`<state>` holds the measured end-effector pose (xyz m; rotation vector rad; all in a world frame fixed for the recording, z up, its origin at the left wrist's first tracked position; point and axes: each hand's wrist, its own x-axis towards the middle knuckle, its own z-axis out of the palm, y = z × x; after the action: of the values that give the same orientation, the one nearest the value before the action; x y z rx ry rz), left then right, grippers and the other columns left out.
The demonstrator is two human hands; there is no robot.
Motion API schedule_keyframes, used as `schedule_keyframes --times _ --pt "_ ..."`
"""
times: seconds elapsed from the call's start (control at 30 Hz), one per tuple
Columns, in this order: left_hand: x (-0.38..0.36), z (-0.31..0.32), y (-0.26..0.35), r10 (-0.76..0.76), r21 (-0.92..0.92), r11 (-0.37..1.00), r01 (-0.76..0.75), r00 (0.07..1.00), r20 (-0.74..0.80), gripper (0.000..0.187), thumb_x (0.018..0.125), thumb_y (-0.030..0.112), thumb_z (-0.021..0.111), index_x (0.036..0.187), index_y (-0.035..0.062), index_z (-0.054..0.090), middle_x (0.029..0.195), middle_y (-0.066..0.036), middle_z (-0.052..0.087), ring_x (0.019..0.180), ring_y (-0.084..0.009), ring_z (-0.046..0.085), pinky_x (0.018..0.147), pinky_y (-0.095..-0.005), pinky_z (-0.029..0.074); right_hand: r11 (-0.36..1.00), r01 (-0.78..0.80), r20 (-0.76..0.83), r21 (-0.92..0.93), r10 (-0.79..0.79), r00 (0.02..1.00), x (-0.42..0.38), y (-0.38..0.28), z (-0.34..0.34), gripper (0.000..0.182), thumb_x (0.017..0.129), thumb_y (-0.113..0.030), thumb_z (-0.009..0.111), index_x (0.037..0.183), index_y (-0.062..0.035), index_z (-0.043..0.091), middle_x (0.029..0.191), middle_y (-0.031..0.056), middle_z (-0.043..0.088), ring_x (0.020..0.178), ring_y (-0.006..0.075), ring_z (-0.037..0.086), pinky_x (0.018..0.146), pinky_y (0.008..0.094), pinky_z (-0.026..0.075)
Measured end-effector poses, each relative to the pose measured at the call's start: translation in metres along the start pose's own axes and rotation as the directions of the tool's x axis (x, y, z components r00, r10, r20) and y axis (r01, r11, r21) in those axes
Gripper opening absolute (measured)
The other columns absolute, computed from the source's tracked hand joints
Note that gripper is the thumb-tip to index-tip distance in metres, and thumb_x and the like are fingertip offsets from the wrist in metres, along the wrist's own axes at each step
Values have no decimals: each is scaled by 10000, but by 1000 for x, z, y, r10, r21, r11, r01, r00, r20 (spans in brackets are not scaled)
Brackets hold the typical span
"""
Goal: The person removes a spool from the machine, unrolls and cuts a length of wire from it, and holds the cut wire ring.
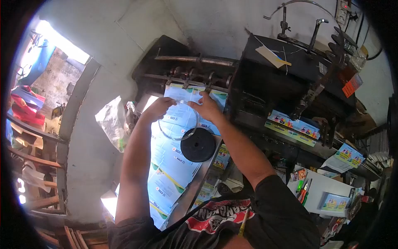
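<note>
Both my hands are raised over the printed sheets, pinching the top of a thin, clear loop point(166, 135) that looks like tubing or wire. My left hand point(159, 108) has its fingers closed on the loop's upper left. At its upper right, the thumb and fingers of my right hand point(206, 108) grip it. The loop hangs down in front of blue printed sheets point(172, 178), which lie overlapping in a long row. A round black disc point(198, 146) with a small centre hole rests on the sheets, just below the loop's lower right edge.
A dark machine with a metal bar point(195, 61) and rollers stands beyond the sheets. To the right is its large black housing point(265, 83). A clear plastic bag point(112, 124) hangs at left. Screwdrivers point(304, 193) and printed cards point(335, 202) lie on a white surface at right.
</note>
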<state>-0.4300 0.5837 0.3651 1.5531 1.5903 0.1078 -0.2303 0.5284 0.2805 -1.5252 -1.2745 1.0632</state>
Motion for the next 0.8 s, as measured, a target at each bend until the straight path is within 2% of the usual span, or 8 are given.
schedule_keyframes --times 0.07,0.17,0.4,0.5,0.63,0.7,0.77,0.8 --pt "3 -16 -25 -49 -141 989 51 999 12 223 945 296 522 1006 104 618 588 64 305 476 -66 274 409 -242 225 989 -57 194 134 31 981 11 13 2 850 757 -436 738 1344 51 363 1128 226 598 1009 318 611 886 376 479" --pt "-7 -40 -58 -117 -258 955 150 984 138 226 956 298 507 1023 106 604 594 70 298 478 -56 268 408 -221 213 998 -1 258 61 -14 966 -1 17 -8 866 733 -442 759 1348 31 375 1180 223 576 1046 305 597 900 376 471" --pt "-84 -41 -125 -203 -449 852 268 961 188 226 978 292 470 1005 89 567 601 82 289 457 -32 250 388 -200 197 988 114 266 104 -138 954 -60 49 -22 646 783 -357 735 1257 7 491 1150 180 591 1048 281 592 890 368 468" --pt "-119 -24 -152 -176 -612 733 297 952 250 240 987 274 449 1060 67 546 608 80 281 449 -30 251 374 -196 195 932 347 161 106 -360 919 -107 54 -36 479 841 -210 689 1223 14 506 1125 142 581 1031 210 579 850 314 484" --pt "-171 21 -166 -167 -771 563 299 954 248 246 987 295 451 1075 75 518 596 84 278 444 -24 246 371 -175 198 991 5 243 136 -38 969 -179 62 -38 336 877 -185 649 1147 -18 540 1023 62 596 965 141 573 791 287 483" --pt "-185 45 -172 -188 -836 471 282 958 218 240 985 311 454 1070 95 515 581 76 271 440 -35 246 375 -183 199 981 -132 340 143 76 937 -215 65 -29 300 896 -197 626 1133 -32 544 1010 40 594 947 124 568 777 282 479" --pt "-204 73 -162 -233 -871 423 249 959 161 228 985 316 452 1072 113 507 573 67 267 435 -44 240 379 -193 202 816 -458 549 354 216 808 -251 62 -8 313 941 -244 562 1190 -62 511 1019 44 595 954 132 576 797 285 469" --pt "-211 85 -160 -230 -885 396 246 959 164 222 985 325 450 1057 121 500 570 59 262 435 -50 236 383 -201 202 814 -461 548 353 219 807 -266 62 3 313 941 -244 562 1190 -62 511 1019 44 595 954 132 576 797 285 469"
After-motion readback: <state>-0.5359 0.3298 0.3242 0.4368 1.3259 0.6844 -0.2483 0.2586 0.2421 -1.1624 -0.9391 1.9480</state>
